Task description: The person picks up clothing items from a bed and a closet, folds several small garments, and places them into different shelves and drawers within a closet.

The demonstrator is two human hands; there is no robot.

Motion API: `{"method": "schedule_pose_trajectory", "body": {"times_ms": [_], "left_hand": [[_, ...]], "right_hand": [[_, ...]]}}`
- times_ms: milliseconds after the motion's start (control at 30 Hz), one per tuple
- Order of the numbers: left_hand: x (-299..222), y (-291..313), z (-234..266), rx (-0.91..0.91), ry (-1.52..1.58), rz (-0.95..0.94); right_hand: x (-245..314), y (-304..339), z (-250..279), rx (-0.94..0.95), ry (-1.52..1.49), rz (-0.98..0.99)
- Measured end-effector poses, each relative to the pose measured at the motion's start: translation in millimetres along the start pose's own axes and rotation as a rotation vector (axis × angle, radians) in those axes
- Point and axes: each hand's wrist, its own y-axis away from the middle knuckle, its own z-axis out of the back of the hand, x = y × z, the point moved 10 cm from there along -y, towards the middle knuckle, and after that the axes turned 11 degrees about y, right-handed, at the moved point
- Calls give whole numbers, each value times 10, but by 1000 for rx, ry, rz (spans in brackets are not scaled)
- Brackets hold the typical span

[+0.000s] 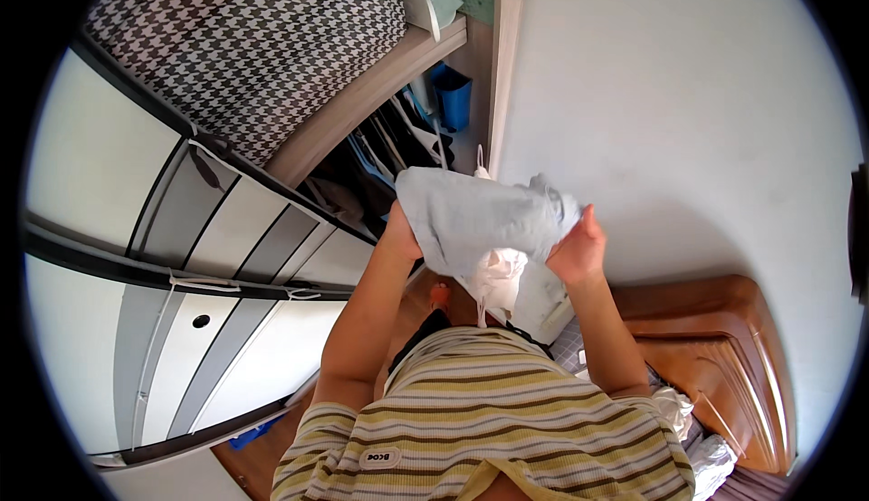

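Observation:
A pale grey-blue cloth garment (475, 216) is stretched in the air between my two hands; its exact kind cannot be made out. My left hand (404, 232) is closed on its left edge, the fingers mostly hidden behind the fabric. At the bunched right end, my right hand (579, 249) grips the cloth with the thumb pointing up. Below the garment's lower edge hangs a crumpled white piece of fabric (501, 279) with thin straps. A small white loop shows above the top edge.
An open wardrobe shelf (326, 107) at the far left carries a houndstooth-patterned bundle (253, 39) and a white bin (425, 3). Under it are hanging clothes (380, 148) and a blue container (451, 96). Striped wardrobe doors (181, 338) stand left; a brown headboard (715, 347) is right.

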Motion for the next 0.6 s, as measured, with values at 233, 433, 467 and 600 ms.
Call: {"method": "schedule_pose_trajectory", "body": {"times_ms": [233,433,467,600], "left_hand": [[-247,121,90,-305,-437,-5],[-225,163,97,-43,-182,37],[-229,172,-72,-73,-362,-100],[-569,332,-102,-301,-532,-367]], "right_hand": [[-315,-93,631,-313,304,-176],[67,-163,505,-354,185,-8],[137,-159,472,-355,179,23],[577,-87,490,-447,552,165]]}}
